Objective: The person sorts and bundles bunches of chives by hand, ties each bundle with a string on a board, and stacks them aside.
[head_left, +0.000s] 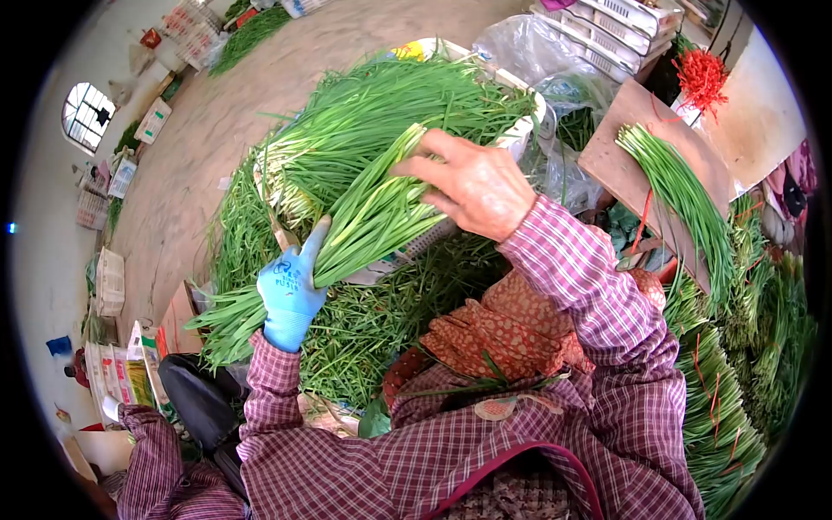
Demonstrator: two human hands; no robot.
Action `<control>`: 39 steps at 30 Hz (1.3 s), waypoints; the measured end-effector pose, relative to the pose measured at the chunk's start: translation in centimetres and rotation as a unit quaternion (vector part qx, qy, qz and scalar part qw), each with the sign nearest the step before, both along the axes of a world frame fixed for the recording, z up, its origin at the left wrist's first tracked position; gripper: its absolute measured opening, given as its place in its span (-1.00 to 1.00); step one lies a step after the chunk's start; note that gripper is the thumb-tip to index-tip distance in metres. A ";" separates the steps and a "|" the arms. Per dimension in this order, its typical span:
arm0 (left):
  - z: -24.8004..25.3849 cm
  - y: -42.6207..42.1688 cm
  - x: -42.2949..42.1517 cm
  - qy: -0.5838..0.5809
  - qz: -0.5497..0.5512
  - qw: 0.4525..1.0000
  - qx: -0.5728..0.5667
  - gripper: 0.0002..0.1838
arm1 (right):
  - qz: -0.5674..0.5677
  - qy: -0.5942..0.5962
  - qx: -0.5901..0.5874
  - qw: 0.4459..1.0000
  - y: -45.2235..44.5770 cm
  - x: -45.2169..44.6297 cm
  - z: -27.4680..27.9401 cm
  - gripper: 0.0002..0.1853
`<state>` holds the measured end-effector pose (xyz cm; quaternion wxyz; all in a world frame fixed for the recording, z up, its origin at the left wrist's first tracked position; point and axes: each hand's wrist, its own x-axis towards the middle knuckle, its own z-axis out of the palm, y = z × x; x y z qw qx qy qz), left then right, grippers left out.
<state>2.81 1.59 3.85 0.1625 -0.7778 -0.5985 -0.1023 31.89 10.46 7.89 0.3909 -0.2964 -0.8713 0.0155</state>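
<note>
My left hand (290, 295), in a blue glove, is closed around a bunch of chives (368, 217). The pale cut ends point up and to the right, and the leafy ends trail out at lower left below the glove. My bare right hand (485, 186) is over the upper end of this bunch, fingers and thumb apart and slightly blurred. Its fingertips are at or just above the stems; contact is unclear. Behind the bunch, a heap of chives (390, 108) fills a white basket (539, 113). Loose leaf scraps (364, 347) lie underneath.
At right, a board (607, 147) bears another chive bunch (680, 186); red ties (700, 78) hang behind it. Tied bundles (715, 416) are stacked at lower right. White crates (598, 39) and clear plastic (520, 48) stand behind. Another person's sleeve (152, 455) shows at lower left.
</note>
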 end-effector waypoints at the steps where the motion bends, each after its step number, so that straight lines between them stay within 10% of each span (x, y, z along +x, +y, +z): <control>1: 0.1 0.0 0.2 0.002 -0.004 1.000 0.001 0.07 | 0.012 -0.026 -0.006 1.000 0.1 -0.3 -0.1 -0.65; 39: -0.3 1.2 -0.3 0.042 -0.058 0.996 0.057 -0.04 | 0.259 0.005 -0.260 0.930 -0.1 3.4 -2.1 -0.82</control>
